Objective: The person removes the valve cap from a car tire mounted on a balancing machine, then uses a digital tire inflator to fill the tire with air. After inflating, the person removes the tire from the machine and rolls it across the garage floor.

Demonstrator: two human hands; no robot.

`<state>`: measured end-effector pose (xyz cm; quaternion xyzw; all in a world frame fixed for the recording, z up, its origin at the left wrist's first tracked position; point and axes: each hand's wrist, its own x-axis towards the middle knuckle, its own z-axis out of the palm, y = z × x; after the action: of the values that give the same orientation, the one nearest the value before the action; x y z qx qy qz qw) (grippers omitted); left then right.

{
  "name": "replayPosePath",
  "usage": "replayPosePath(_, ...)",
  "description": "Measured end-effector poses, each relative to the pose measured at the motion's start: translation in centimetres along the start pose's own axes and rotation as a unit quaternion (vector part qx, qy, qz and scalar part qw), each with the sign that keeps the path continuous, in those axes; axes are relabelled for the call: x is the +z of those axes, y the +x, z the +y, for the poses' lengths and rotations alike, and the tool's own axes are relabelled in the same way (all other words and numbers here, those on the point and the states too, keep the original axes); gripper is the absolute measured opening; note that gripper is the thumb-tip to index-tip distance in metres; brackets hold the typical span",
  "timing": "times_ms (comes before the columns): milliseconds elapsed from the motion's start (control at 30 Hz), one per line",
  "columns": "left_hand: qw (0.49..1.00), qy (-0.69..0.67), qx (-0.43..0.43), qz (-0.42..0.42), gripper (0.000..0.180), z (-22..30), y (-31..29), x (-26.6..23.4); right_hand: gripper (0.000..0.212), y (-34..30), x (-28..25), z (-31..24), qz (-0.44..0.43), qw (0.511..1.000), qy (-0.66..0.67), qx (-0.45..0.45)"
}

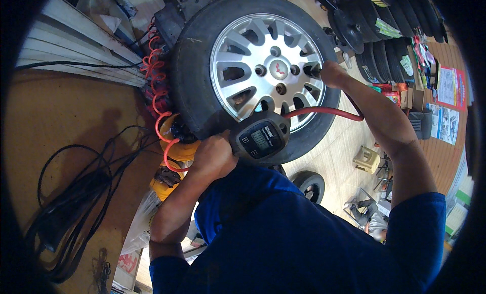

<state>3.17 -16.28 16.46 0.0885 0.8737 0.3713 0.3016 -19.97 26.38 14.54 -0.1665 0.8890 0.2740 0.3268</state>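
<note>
A silver alloy wheel (248, 86) with a black tyre (192, 86) stands in front of me. My left hand (215, 154) is closed around the handle of a digital tyre inflator gauge (260, 139), held before the tyre's lower part. From the gauge a red hose (324, 110) curves right and passes behind my right forearm. My right hand (334, 75) is closed at the rim's right edge, around a dark hose end (316, 71) that is mostly hidden by the fingers. An orange coiled air hose (157, 99) hangs at the left and runs down to my left wrist.
Black cables (101, 167) lie over a brown surface at left. Yellow items (179, 149) sit below the tyre. Stacked tyres (385, 61) stand at the far right. On the floor are another tyre (310, 186) and a yellow stool (366, 160). A person (375, 220) sits farther off.
</note>
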Motion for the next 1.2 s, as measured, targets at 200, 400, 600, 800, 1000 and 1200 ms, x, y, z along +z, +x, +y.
replayPosePath(200,1.0,0.0,0.0,-0.003,0.032,-0.1,0.1,0.0,0.022,0.2,0.2,0.1,0.013,0.999,0.037,0.006)
replayPosePath(400,1.0,0.005,-0.012,-0.013,0.034,-0.1,0.1,0.1,0.021,-0.1,0.1,-0.1,0.011,1.0,0.02,0.015)
replayPosePath(600,1.0,0.014,-0.006,-0.004,0.034,0.0,-0.1,-0.1,0.017,0.7,1.1,0.2,-0.003,1.0,-0.021,0.0)
replayPosePath(800,1.0,0.007,-0.017,-0.007,0.034,0.0,0.1,0.0,0.018,1.1,1.5,0.9,0.012,0.998,-0.033,-0.052)
replayPosePath(1000,1.0,-0.008,-0.015,-0.005,0.031,-0.1,0.1,0.2,0.018,0.8,1.4,0.6,0.019,1.0,0.009,0.003)
replayPosePath(1200,1.0,-0.007,0.014,0.01,0.031,-0.7,0.2,0.8,0.02,0.2,0.3,0.1,0.011,1.0,-0.001,-0.014)
